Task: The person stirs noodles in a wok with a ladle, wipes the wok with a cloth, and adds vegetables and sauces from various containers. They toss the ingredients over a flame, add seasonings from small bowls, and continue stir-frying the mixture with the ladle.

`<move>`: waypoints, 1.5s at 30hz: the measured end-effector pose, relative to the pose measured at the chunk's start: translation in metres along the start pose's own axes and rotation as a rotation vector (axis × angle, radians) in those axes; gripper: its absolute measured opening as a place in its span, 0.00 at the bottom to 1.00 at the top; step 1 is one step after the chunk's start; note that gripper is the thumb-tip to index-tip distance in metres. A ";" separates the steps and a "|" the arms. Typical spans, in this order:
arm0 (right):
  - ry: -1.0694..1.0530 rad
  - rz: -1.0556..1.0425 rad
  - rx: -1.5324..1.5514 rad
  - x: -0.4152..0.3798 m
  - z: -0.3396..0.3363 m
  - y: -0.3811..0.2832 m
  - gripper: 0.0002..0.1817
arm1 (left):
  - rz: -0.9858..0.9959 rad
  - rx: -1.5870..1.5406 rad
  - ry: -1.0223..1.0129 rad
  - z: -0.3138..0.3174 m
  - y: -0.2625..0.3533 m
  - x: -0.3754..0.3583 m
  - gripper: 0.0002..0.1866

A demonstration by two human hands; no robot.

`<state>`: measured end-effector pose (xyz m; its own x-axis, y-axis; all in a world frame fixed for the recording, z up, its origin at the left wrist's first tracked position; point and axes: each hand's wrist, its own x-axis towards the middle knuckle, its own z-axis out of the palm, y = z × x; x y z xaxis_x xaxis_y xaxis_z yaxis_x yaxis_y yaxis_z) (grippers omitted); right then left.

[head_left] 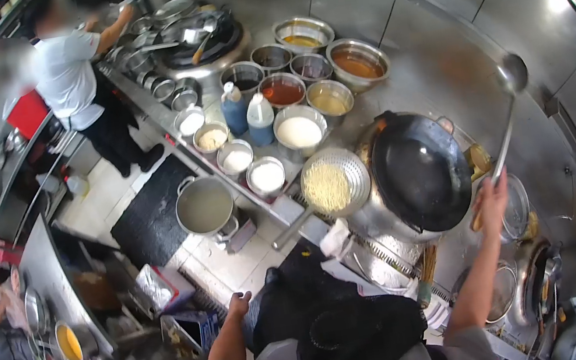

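Note:
My right hand is closed around the wooden grip of a long-handled ladle, whose metal bowl is raised beside the back wall. Left of that hand, a dark wok sits on the burner with a thin sheen inside. A perforated strainer holding pale noodles rests at the wok's left, its handle toward the counter's front edge. My left hand hangs low beside my body, fingers loosely apart, with nothing seen in it.
Metal bowls of sauces and white powders crowd the counter, with two squeeze bottles. A large pot of cloudy liquid stands below the counter's edge. A co-worker stands at the far wok; other people are at left.

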<state>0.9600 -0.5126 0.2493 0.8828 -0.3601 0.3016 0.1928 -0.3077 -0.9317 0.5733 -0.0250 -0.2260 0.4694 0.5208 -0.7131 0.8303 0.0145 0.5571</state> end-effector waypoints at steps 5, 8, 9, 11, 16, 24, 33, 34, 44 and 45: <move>-0.163 0.211 0.001 -0.037 0.152 -0.035 0.33 | 0.006 -0.246 -0.038 -0.072 0.069 0.046 0.33; -0.290 0.219 -0.057 -0.006 0.237 -0.028 0.27 | 0.016 -0.375 0.007 -0.110 0.083 0.065 0.27; -0.360 0.239 -0.043 0.007 0.260 -0.021 0.27 | 0.020 -0.389 0.018 -0.120 0.076 0.079 0.25; -0.402 0.207 -0.219 0.036 0.302 0.003 0.34 | -0.002 -0.441 0.033 -0.131 0.063 0.086 0.24; -0.514 0.232 -0.406 0.072 0.364 0.020 0.23 | -0.095 -0.582 -0.056 -0.119 -0.013 0.106 0.12; -0.542 0.629 0.165 0.099 0.364 0.008 0.09 | -0.185 -0.540 -0.185 -0.111 0.029 0.047 0.06; -0.497 0.546 0.310 0.103 0.326 -0.023 0.04 | -0.145 -0.586 -0.077 -0.140 0.068 0.082 0.20; -0.492 0.525 0.251 0.101 0.325 -0.024 0.04 | -0.109 -0.588 -0.051 -0.144 0.069 0.085 0.20; -0.431 0.729 0.872 0.041 0.219 -0.005 0.05 | -0.046 -0.636 -0.162 -0.141 0.068 0.056 0.07; -0.485 0.823 1.026 0.030 0.183 0.010 0.05 | 0.007 -0.571 -0.164 -0.136 0.075 0.053 0.07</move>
<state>1.0667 -0.3657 0.2122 0.9122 0.2804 -0.2989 -0.4081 0.6887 -0.5993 0.6193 0.1201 -0.1642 0.5528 0.3842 -0.7395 0.5554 0.4917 0.6707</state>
